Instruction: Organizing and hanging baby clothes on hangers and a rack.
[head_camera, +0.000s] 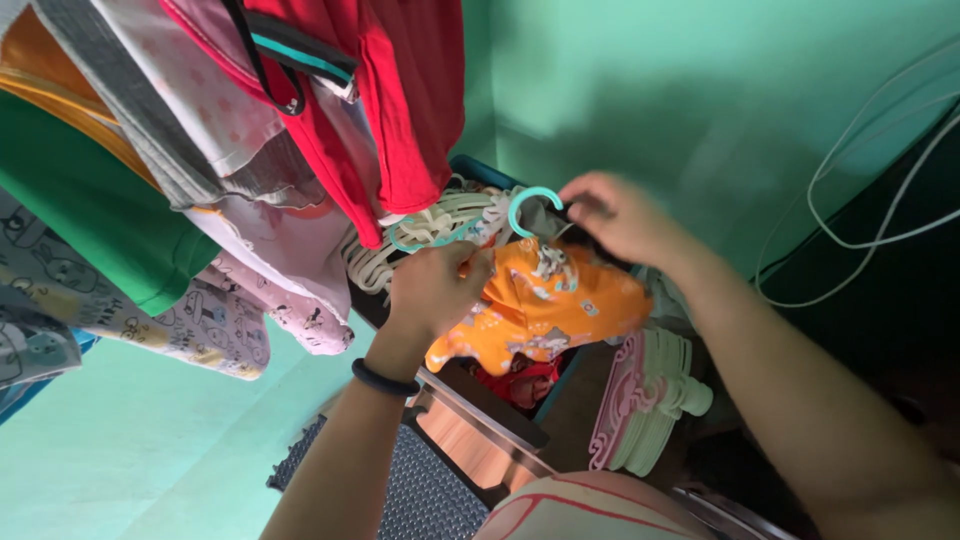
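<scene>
hanging clothes (250, 130) crowd the upper left; pale hangers (650, 400) lie stacked below; green walls. left hand (435, 285) grips an orange garment (555, 305); right hand (615, 215) clasps a teal hanger (530, 200).

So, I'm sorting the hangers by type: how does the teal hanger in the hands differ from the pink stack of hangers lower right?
The teal hanger is single and in use, its hook rising above the orange garment held by the left hand and right hand; the pink stack of hangers is many together, bare and untouched. The teal hanger is up between the hands; the pink stack sits lower, beside them. Both look like small plastic hangers.
</scene>
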